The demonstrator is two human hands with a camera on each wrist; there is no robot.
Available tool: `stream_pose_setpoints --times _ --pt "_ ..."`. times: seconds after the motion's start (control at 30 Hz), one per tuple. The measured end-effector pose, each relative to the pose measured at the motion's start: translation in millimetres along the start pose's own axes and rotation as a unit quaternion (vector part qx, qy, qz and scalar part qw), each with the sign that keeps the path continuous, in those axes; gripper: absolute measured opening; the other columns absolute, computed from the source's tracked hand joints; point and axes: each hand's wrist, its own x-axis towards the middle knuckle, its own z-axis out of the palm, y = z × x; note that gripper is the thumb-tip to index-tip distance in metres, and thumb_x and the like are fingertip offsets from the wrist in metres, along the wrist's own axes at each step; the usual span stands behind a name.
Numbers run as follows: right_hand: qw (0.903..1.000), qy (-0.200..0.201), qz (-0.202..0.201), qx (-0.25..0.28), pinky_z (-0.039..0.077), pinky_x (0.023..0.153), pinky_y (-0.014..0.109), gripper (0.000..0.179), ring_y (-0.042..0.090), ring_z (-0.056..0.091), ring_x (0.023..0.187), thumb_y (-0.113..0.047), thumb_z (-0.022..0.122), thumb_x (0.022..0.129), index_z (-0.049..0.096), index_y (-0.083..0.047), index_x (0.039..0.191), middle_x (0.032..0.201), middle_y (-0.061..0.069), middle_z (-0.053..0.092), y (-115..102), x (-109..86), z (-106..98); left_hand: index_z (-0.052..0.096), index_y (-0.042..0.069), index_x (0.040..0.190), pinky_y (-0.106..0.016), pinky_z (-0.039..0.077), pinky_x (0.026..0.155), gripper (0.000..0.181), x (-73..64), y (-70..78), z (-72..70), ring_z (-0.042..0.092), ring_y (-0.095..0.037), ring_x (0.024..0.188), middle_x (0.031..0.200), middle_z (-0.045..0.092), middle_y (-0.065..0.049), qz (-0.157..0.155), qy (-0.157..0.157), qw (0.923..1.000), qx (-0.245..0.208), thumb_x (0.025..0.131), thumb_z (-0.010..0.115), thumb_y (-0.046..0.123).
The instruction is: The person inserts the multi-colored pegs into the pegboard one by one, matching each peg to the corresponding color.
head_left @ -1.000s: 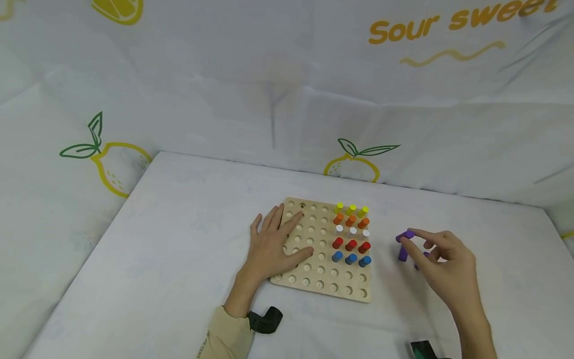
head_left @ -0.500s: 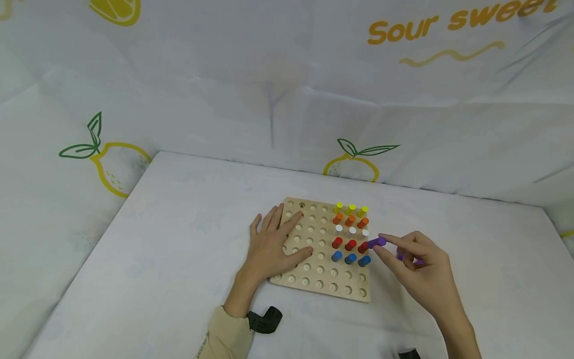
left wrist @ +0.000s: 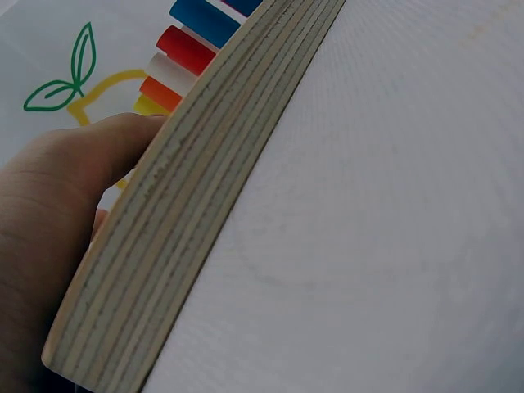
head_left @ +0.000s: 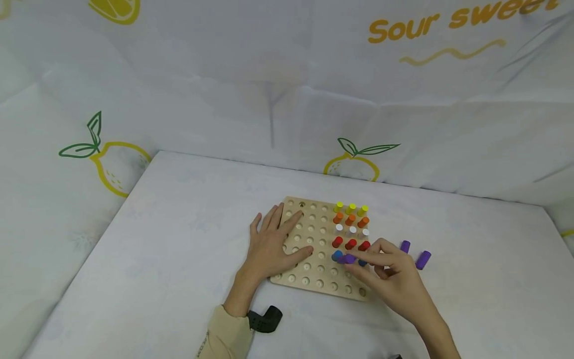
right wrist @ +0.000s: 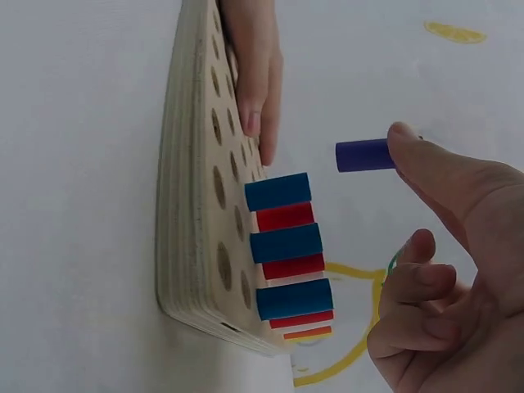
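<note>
A wooden pegboard (head_left: 309,282) lies on the table, its right columns filled with yellow, orange, white, red and blue pegs in rows. My left hand (head_left: 269,249) rests spread on the board's left part; in the left wrist view its thumb (left wrist: 123,143) lies over the board's edge. Between thumb and index finger, my right hand (head_left: 390,276) pinches a purple peg (right wrist: 363,155). That peg is above the board, apart from the blue pegs (right wrist: 286,243) in the right wrist view. The right hand's other fingers are curled in and hide part of the board's right side.
Two more purple pegs, one upright-looking (head_left: 405,247) and one tilted (head_left: 423,260), are on the white tablecloth (head_left: 179,259) right of the board. A lemon-print cloth (head_left: 224,89) hangs behind the table. A black wrist device (head_left: 266,319) sits at the left sleeve.
The right hand has moved left from the loose purple pegs to over the board, carrying one purple peg. The left hand has stayed in place on the board.
</note>
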Motion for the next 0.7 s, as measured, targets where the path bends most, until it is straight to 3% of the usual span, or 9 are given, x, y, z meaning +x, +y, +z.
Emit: stream_pose_setpoints --times 0.27,0.5,0.7 --pt "0.9989 -0.047 -0.005 0.000 0.039 0.048 0.021 0.023 0.008 0.044 0.064 -0.011 0.087 0.078 0.084 -0.018 0.099 0.085 -0.004 0.045 4 -1.9 9 0.048 0.023 0.154 -0.065 0.008 0.124 0.084 0.2 0.1 -0.2 0.024 -0.035 0.158 0.168 0.029 -0.019 -0.001 0.001 1.0000 0.002 0.083 0.065 0.065" --pt "0.9984 -0.039 -0.005 -0.039 0.038 0.051 0.017 0.024 0.005 0.041 0.066 -0.014 0.090 0.074 0.085 -0.016 0.096 0.088 -0.007 0.036 7 -2.8 14 0.048 0.023 0.154 -0.065 0.008 0.124 0.084 0.2 -0.3 1.0 0.024 -0.035 0.158 0.168 0.029 -0.019 0.000 0.001 1.0000 0.002 0.083 0.065 0.065" --pt "0.9967 -0.035 0.004 -0.074 0.038 0.051 0.017 0.023 0.000 0.039 0.065 -0.020 0.091 0.073 0.085 -0.018 0.096 0.094 -0.005 0.037 8 -4.2 17 0.047 0.024 0.154 -0.065 0.008 0.124 0.085 0.5 -0.9 1.7 0.024 -0.035 0.158 0.168 0.029 -0.018 -0.003 0.000 1.0000 0.004 0.082 0.065 0.065"
